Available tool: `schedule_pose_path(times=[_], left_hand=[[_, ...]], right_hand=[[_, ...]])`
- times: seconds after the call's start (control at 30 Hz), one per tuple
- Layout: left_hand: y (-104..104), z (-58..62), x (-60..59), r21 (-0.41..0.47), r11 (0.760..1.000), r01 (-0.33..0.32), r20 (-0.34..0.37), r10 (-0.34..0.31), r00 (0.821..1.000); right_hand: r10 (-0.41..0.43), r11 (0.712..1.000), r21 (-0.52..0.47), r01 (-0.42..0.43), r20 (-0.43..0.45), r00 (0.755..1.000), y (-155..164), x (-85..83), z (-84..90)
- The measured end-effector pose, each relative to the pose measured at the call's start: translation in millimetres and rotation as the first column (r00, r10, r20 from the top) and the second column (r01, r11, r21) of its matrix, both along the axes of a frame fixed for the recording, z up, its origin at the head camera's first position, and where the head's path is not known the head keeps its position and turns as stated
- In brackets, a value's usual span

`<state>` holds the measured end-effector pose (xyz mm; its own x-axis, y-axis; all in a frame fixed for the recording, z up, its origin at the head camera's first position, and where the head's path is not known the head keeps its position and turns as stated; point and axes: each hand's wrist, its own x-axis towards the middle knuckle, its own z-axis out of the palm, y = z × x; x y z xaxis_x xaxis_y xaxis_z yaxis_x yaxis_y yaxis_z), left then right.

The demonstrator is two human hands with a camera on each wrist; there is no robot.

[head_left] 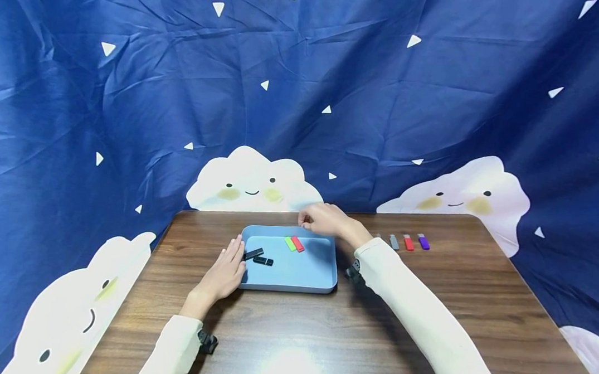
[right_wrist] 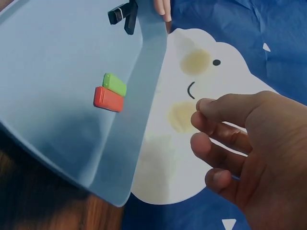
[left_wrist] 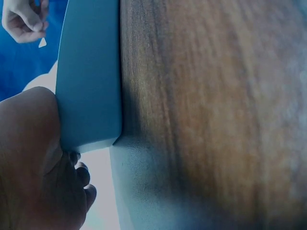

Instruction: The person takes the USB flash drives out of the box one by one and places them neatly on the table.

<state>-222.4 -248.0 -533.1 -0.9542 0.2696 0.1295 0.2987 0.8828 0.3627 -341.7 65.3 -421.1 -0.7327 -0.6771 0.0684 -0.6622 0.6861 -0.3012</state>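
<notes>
Flash drives on show, four inside the blue tray: red tight beside green, perhaps for a compact fit, and a black pair at loose angles near the left wall, seemingly with no order intended. Left hand now, fingers straight and together along that wall, probably to keep the tray from sliding. Over to the right hand, up by the far rim: fingers loosely curled, thumb close to index, nothing visible between. Past the right sleeve, more drives on the wooden table, grey, red and purple, spaced in a row, presumably for easy single picking.
</notes>
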Motion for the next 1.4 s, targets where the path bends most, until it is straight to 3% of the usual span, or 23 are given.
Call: schedule_pose_path(times=[0.23, 0.53, 0.83, 1.4], left_hand=[[0.1, -1.3, -2.1, -0.019, 1.0, -0.003, 0.015, 0.003, 1.0], [-0.6, 0.2, -0.7, -0.032, 0.999, -0.016, 0.02, 0.016, 1.0], [-3.0, -7.1, -3.6, -0.009, 1.0, 0.002, 0.005, -0.002, 1.0], [2.9, 3.2, 0.9, -0.038, 0.999, -0.028, 0.05, 0.03, 0.998]], right_hand=[[0.013, 0.999, 0.042, -0.013, -0.006, 1.0, -14.9, -8.6, -13.2], [-0.013, 1.0, 0.016, 0.011, 0.073, 0.997, -26.6, -9.7, -32.8], [-0.065, 0.997, 0.044, 0.06, 0.135, 0.989, -32.3, -6.8, -50.7], [-0.006, 0.986, 0.164, -0.008, 0.088, 0.996, -28.1, 2.7, -62.9]])
